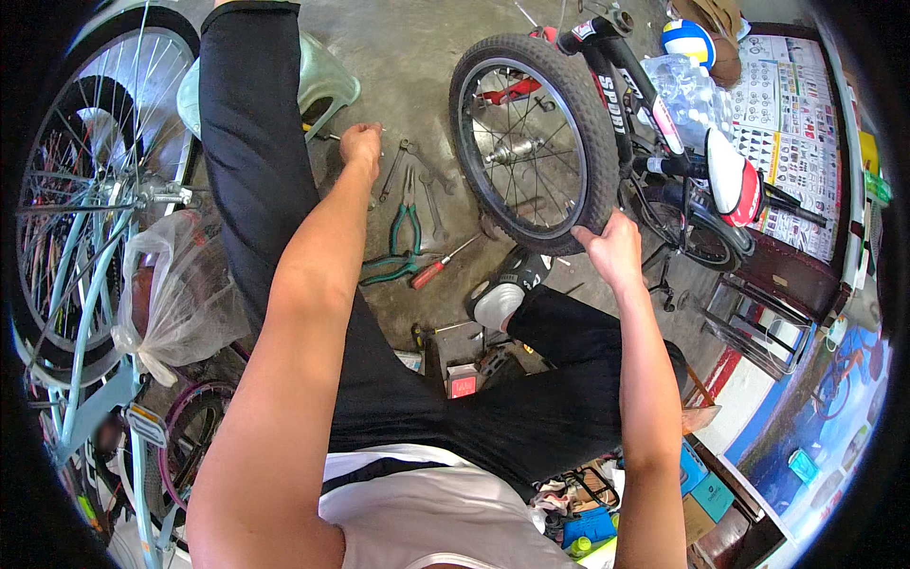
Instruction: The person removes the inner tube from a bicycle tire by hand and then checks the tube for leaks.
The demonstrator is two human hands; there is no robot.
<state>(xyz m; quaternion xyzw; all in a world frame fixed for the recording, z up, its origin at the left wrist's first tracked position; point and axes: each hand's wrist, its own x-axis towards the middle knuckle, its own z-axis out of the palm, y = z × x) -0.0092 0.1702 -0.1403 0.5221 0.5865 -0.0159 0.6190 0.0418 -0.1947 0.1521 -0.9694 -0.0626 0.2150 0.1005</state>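
Right hand (611, 248) grips bike wheel (513, 150), upper center of frame, at its lower-right edge. Left hand (361, 144) curled closed near wrench (393, 173), contents unclear. Probably wheel-steadying step; next move calls for firm hold.

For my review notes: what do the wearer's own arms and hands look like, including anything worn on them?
The left hand and right hand are ungloved. No sleeve, watch or bracelet shows on the left arm or right arm; rings are too small to judge.
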